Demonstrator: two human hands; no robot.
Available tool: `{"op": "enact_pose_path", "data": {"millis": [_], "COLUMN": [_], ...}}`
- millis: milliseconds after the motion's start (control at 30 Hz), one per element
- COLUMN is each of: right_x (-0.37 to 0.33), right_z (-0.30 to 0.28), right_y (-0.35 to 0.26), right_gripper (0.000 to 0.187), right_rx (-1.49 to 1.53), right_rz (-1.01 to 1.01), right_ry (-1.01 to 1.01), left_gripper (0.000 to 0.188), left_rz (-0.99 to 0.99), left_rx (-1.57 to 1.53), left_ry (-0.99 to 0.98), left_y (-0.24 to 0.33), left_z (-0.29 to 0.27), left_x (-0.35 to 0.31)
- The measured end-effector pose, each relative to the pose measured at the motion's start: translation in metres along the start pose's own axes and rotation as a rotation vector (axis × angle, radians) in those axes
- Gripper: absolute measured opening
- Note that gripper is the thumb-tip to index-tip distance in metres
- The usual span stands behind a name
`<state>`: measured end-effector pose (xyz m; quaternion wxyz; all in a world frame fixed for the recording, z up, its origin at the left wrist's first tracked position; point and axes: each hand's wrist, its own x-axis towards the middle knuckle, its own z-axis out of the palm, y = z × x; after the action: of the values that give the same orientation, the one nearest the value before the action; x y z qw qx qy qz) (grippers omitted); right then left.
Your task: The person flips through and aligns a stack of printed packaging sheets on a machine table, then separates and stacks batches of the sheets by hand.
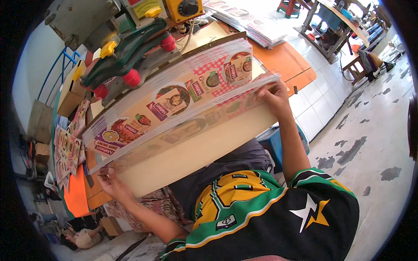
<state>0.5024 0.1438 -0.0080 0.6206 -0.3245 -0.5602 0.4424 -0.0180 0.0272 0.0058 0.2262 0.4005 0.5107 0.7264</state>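
In front of me is a bunch of clear plastic sheets [198, 126], printed with food pictures and red check. My left hand [112, 183] closes on its near left corner. The far right corner is pinched by my right hand [275, 96], thumb on top. Directly behind it leans a thick stack of the same printed sheets [176, 102], its printed faces toward me. A cream board [187, 158] lies below the bunch and reaches toward my lap.
Behind the stack is a dark green clamp bar [126, 65] with yellow knobs and red feet. A yellow box with a black dial [185, 9] sits beyond. More printed sheets [244, 19] lie on the orange table [289, 65]. Printed leaflets [67, 152] are at left.
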Motion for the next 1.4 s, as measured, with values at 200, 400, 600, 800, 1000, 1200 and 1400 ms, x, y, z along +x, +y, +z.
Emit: {"op": "enact_pose_path", "data": {"millis": [200,400,600,800,1000,1200,1400], "right_x": [0.009,0.033,0.053,0.042,0.038,0.042,0.047], "right_z": [0.025,0.027,0.033,0.041,0.038,0.042,0.054], "right_y": [-0.024,-0.027,-0.016,-0.007,-0.001,-0.002,-0.003], "right_gripper": [0.046,0.039,0.051,0.049,0.049,0.048,0.052], "right_rx": [-0.034,-0.001,-0.562,-0.474,-0.222,-0.150,-0.266], "right_rz": [0.043,-0.061,-0.239,-0.198,-0.087,-0.211,-0.233], "right_ry": [0.087,0.083,0.184,0.258,0.230,0.250,0.215], "left_gripper": [0.049,0.050,0.062,0.073,0.069,0.068,0.070], "left_rz": [0.039,0.118,0.081,0.083,0.056,0.202,0.220], "left_rx": [-0.046,-0.075,0.170,0.303,0.233,0.640,0.341], "left_ry": [-0.050,-0.053,-0.024,0.046,0.024,0.012,0.081], "left_y": [-0.024,-0.013,-0.003,0.000,-0.014,-0.010,-0.002], "left_z": [-0.025,-0.019,-0.001,0.012,-0.009,-0.008,0.025], "left_x": [0.010,0.023,0.039,0.020,0.019,0.036,0.028]}}
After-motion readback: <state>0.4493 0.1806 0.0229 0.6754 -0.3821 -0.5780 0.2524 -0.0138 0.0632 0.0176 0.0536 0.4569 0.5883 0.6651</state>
